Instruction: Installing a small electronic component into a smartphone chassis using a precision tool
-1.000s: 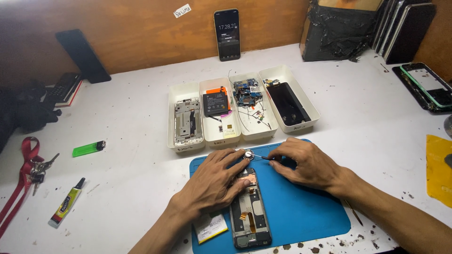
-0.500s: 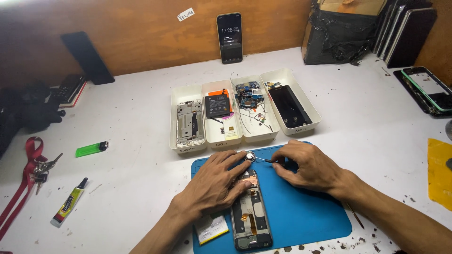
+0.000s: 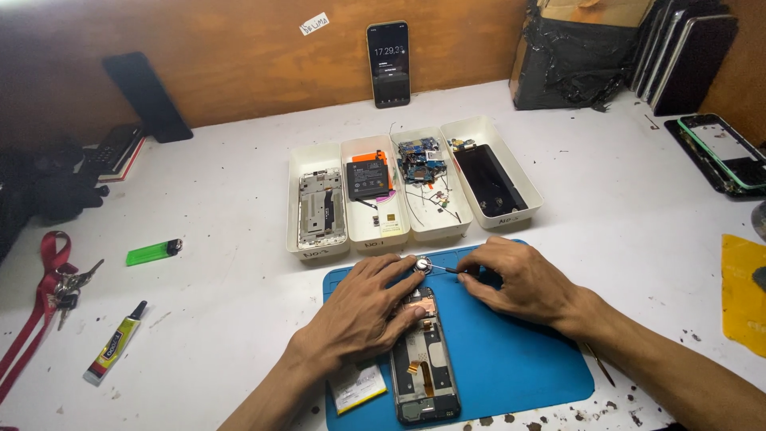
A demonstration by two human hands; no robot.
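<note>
Phone lies open on the mat, back and battery already out; left hand flat, pinning its upper end, right hand pinching a thin tool tipped at a small round part just beyond the left fingertips; boards unfitted in trays.

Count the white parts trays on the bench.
4, in a row behind the blue mat: a tray with a phone frame, a tray with a battery, a tray with circuit boards, a tray with a dark panel. None looks hidden.
</note>
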